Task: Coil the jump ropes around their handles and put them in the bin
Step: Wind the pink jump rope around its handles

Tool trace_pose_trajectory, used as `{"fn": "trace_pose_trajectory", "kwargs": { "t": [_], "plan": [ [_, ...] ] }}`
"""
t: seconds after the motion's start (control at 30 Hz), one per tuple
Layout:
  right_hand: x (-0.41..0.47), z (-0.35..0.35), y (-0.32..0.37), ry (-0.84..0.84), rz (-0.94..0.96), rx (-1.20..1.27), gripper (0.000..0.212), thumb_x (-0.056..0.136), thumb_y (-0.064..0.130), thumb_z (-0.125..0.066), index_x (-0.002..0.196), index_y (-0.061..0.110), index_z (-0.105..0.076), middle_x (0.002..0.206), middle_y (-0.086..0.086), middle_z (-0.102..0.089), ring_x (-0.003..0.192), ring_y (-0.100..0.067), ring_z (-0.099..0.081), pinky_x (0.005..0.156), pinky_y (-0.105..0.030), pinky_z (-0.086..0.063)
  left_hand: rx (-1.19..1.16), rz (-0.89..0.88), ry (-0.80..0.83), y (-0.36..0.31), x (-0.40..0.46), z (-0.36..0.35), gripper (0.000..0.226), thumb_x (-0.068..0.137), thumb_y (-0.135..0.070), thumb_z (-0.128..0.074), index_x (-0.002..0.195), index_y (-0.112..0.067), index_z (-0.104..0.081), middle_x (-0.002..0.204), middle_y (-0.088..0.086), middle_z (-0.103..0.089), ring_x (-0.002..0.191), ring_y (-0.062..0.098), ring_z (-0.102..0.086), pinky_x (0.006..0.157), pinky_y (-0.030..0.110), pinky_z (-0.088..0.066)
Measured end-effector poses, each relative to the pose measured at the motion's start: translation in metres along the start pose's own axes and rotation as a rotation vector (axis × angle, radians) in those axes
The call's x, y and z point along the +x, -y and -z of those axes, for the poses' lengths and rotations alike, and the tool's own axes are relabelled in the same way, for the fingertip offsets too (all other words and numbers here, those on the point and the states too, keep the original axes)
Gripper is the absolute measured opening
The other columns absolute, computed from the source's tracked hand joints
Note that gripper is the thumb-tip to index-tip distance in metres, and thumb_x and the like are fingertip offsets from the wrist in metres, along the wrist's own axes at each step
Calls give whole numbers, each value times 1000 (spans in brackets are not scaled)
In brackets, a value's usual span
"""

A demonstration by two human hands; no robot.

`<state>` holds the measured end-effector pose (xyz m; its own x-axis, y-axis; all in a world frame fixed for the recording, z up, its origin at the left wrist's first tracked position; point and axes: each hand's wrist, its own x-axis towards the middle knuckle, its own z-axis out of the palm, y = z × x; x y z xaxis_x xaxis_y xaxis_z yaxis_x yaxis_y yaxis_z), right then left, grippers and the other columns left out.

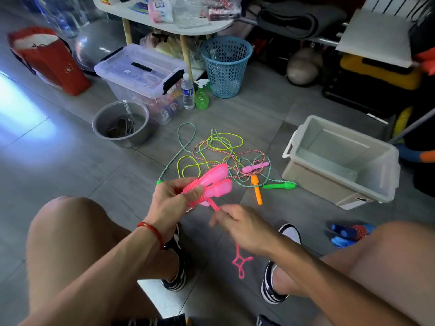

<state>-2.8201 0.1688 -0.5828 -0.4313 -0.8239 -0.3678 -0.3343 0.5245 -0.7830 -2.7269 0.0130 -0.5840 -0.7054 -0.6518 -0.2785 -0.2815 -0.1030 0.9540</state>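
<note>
Left hand (173,198) grips two pink plastic jump-rope handles (213,182), pink cord coiled round them. Right hand (237,223) pinches the cord's loose end (240,264). Grey plastic bin (341,161) on floor, right.

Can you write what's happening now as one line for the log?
step: coiling pink rope on pink handles | left hand: grips handles | right hand: pinches rope | bin: empty

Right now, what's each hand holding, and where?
Left hand grips the pink plastic jump-rope handles at their coiled end; right hand pinches the pink rope just below.
</note>
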Motion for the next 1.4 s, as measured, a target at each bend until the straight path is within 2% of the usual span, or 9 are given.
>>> {"fn": "trace_pose_trajectory", "kwargs": {
  "t": [0.2,0.3,0.4,0.53,0.67,0.9,1.13,1.3,1.4],
  "plan": [
    [-10,2,3,-172,273,-686,14,96,19,-54,110,16,-56,95,-9,-69,90,-35,-67,67,-38,-39,585,-171,-39,12,3,-7,5,90,-25,-73,93,-27,-76,62,-11,-62,61,4,-59,63,24,-47],
    [-7,14,0,-260,354,-932,24,66,17,-82,81,22,-64,66,1,-65,59,-27,-68,50,-30,-32,894,-308,63,12,1,-12,17,86,-38,-64,95,-26,-73,72,-3,-65,76,26,-62,66,33,-45],
    [-1,28,-11,-282,356,-966,36,57,33,-92,67,23,-59,55,3,-59,48,-23,-63,50,-27,-21,916,-378,282,17,-2,-22,11,85,-33,-66,91,-25,-71,74,-5,-63,77,19,-61,67,32,-46],
    [2,40,-22,-302,317,-884,24,90,46,-62,86,23,-67,80,0,-69,78,-28,-68,59,-34,-35,878,-404,543,27,1,-23,12,88,-21,-68,99,-26,-67,81,-5,-64,77,14,-60,69,34,-49],
    [-1,47,-20,-277,233,-728,27,89,50,-60,95,27,-71,92,2,-71,95,-25,-65,73,-36,-46,832,-457,563,27,-3,-25,17,84,-19,-73,98,-27,-67,86,-9,-66,78,10,-61,72,36,-52],
    [4,68,-25,-86,25,-313,26,68,51,-86,79,31,-73,62,13,-63,58,0,-54,56,-25,-40,743,-356,454,18,-13,-25,36,71,-55,-85,95,-32,-70,82,-13,-69,77,8,-65,71,32,-54],
    [17,89,-50,73,126,191,15,78,16,-84,87,8,-75,90,-18,-74,70,-4,-60,70,-17,-47,436,-306,516,-4,-25,-16,33,73,-33,-88,101,-23,-74,87,-4,-73,73,12,-67,67,28,-55],
    [23,67,-65,46,133,341,21,82,-1,-75,87,19,-77,76,14,-74,71,4,-61,72,-20,-52,47,-125,428,-6,-18,-10,42,75,-16,-84,116,-9,-74,104,16,-75,88,21,-67,78,33,-55],
    [23,43,-58,48,112,254,15,87,32,-65,79,32,-77,67,11,-62,63,-5,-48,65,-28,-42,-183,9,284,-3,-9,-5,43,76,-15,-81,118,-7,-74,116,29,-69,97,28,-61,86,41,-45]
  ]
}}
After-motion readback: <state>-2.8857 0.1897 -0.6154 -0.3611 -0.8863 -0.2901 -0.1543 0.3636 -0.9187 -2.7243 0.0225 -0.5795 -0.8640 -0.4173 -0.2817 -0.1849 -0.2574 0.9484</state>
